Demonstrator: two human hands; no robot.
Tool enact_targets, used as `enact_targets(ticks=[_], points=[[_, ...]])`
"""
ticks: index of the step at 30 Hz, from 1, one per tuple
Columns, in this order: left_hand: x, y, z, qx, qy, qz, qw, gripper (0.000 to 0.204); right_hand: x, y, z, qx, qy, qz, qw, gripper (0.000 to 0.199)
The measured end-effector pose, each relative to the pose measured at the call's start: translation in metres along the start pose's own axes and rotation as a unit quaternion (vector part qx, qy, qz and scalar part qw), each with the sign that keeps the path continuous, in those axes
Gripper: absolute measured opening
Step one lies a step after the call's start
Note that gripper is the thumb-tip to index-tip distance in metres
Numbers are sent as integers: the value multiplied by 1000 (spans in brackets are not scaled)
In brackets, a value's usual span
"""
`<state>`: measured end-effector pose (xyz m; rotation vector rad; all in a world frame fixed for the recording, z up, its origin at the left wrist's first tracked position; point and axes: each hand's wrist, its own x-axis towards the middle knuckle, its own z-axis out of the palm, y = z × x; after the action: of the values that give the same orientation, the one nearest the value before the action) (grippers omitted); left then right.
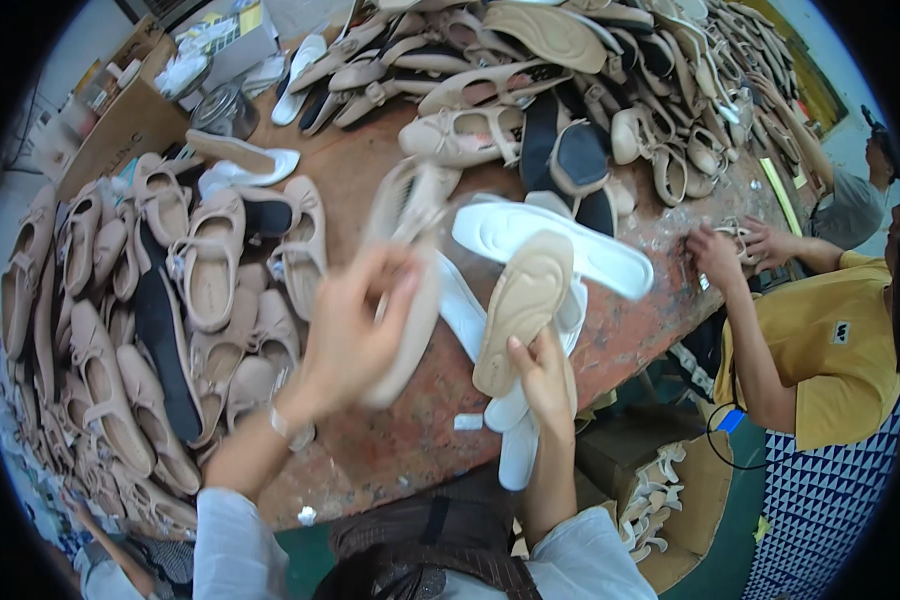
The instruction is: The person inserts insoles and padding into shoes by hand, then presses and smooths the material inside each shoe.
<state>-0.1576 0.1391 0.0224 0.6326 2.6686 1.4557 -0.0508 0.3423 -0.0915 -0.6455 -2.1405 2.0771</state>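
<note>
My left hand is closed around a beige flat shoe, held tilted above the table and smeared by motion. In my right hand is a beige padded insole, thumb on its face and fingers hidden behind it. White insoles lie on the table just beyond that hand, and more show beneath the beige one. A small whitish piece rests on the table between my forearms.
Beige strap shoes crowd the table's left side, and a large heap fills the far side. A co-worker in a yellow shirt works at the right. Below the table edge stands a cardboard box of pale curved pieces. A glass jar stands far left.
</note>
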Motion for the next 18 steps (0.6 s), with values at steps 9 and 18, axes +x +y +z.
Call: enact_targets(ticks=[9,18], points=[[-191,-22,30,12,-189,-124,974,50,-34,-28,6,370,-143,57,916,42],[-103,-44,52,-531,-102,-317,779,78,-102,4,26,411,-222,108,877,43]])
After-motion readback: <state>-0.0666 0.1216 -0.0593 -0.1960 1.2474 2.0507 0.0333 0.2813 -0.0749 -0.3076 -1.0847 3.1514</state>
